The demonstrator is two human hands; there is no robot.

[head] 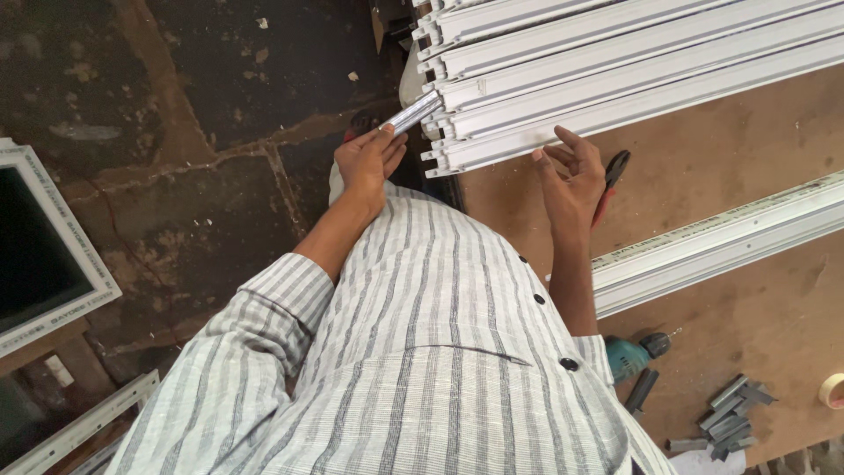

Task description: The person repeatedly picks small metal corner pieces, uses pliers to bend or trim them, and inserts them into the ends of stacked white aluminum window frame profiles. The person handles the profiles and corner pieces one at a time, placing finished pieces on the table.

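My left hand pinches a narrow shiny metal strip whose far end goes into the open end of a white plastic window profile in a stack on the table. Just below the stack's lower edge, my right hand hovers with fingers apart and holds nothing. Red-handled pliers lie on the table just behind that hand. My striped shirt fills the lower middle of the view.
A brown worktable carries another long white profile, a teal power drill, several small grey metal pieces and a tape roll. A white window frame leans over the dark stone floor at left.
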